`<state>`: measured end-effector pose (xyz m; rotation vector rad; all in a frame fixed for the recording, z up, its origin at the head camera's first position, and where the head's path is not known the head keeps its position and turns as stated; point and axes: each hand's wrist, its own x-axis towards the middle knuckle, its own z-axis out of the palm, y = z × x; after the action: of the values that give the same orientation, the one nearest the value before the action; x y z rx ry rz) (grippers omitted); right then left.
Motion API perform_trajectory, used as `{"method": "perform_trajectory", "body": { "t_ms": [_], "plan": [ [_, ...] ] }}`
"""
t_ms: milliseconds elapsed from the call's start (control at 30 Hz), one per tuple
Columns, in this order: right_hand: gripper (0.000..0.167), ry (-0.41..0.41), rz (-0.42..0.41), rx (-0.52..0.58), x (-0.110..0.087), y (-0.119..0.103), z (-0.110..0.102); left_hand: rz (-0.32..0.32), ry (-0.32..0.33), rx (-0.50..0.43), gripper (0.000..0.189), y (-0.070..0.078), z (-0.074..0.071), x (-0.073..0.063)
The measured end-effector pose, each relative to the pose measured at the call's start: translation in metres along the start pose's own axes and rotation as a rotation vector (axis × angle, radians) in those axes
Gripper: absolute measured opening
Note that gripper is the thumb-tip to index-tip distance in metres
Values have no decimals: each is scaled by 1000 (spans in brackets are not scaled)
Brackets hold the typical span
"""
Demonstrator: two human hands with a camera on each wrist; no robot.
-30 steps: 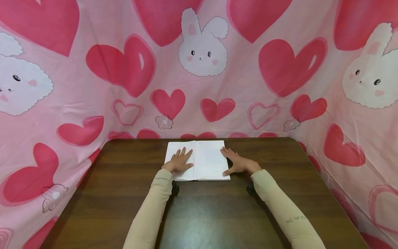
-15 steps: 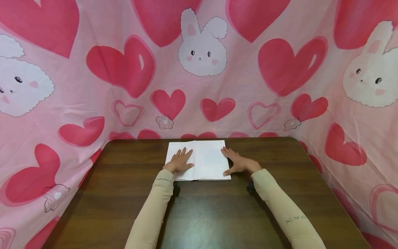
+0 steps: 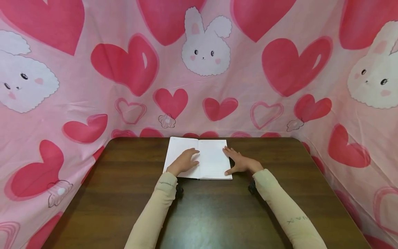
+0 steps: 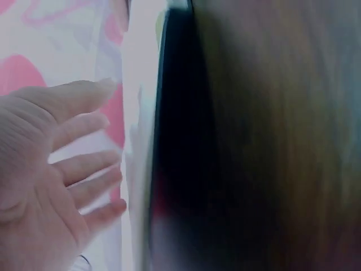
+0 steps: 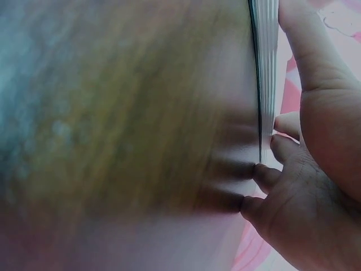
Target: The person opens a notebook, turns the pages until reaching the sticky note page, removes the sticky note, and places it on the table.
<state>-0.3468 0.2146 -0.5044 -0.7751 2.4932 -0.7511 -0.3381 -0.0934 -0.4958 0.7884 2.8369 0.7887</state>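
Note:
An open notebook (image 3: 212, 159) with white pages lies at the far side of the table. Over its left page is my left hand (image 3: 184, 161), raised, fingers loosely bent toward the centre fold and nothing in its grasp. In the left wrist view the fingers of the left hand (image 4: 62, 164) stand apart from the white page. My right hand (image 3: 242, 162) rests at the right page's outer edge, fingers spread. From the right wrist the thumb of the right hand (image 5: 316, 152) lies against the thick stack of pages (image 5: 267, 68), while some fingertips touch the tabletop.
The dark wooden table (image 3: 205, 214) has rounded far corners. Behind it and at both sides hangs a pink cloth (image 3: 242, 79) printed with hearts and rabbits. Dark wrist cameras sit under both sleeves (image 3: 155, 207).
My left hand, earlier flat on the left page, has lifted and shifted right, its fingers now bent. The left page's far edge sits a little higher. The right hand stays put.

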Motion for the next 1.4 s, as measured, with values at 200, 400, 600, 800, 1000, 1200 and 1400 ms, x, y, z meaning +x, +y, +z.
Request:
{"method": "perform_trajectory", "body": {
  "t_ms": [200, 400, 600, 800, 1000, 1200, 1400],
  "plan": [
    [117, 12, 23, -11, 1, 0, -1, 167, 70, -20, 32, 22, 8, 0],
    [116, 19, 13, -14, 0, -1, -1, 170, -10, -18, 15, 35, 20, -2],
    [114, 14, 10, -24, 0, -2, 0, 141, -145, -34, 21, 41, 26, -4],
    [115, 15, 15, -35, -1, -1, 1, 147, -154, -33, 24, 41, 25, -7],
    [115, 23, 19, -20, -2, -3, 0, 147, -150, -34, 20, 39, 27, -6],
    [114, 20, 16, -20, -4, -4, -3, 164, -141, -8, 16, 41, 29, -8],
    [112, 38, -15, 1, -8, 1, -6, 169, -102, 41, 15, 42, 29, -12]
  ]
}}
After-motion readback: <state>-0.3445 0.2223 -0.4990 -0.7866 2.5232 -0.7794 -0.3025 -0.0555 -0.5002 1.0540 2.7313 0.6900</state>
